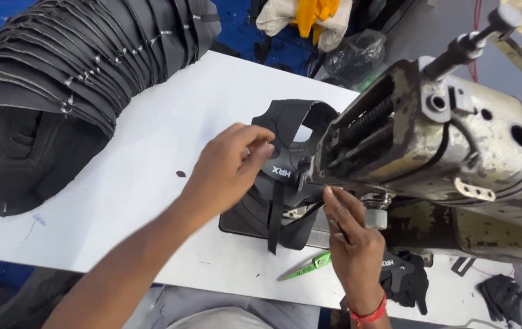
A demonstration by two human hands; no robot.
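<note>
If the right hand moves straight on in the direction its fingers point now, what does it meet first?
The right hand points up and slightly left. It would probably meet the black shoe upper under the sewing machine head first, though depth is unclear.

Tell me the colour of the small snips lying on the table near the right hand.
Bright green snips, seen in the head view.

Black shoe upper (288, 164) with white lettering — on white table (151, 158). Cream, worn sewing machine (456, 140). Bright green snips (306, 267). Red wristband (367, 315). Black stacked pieces (72, 67) — pale stitching at edges.
</note>
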